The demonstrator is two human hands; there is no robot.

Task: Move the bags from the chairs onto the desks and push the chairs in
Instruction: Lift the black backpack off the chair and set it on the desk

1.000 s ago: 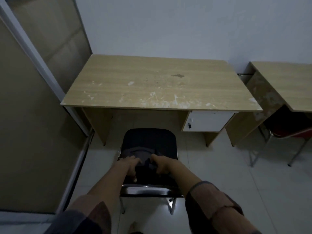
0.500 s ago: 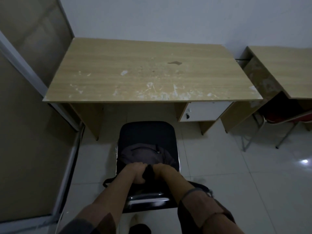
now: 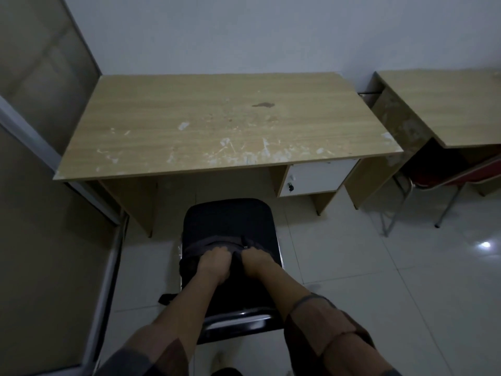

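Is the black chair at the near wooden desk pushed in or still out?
Out. The black chair stands clear of the wooden desk, with floor showing between them.

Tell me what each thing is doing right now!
Left hand: closed on the bag.
Right hand: closed on the bag.
Bag: dark, on the black chair, gripped by both hands.
Black chair: pulled out from the desk.
Desk: bare top, scuffed.
Drawer: shut.
Red chair: partly under the other desk.
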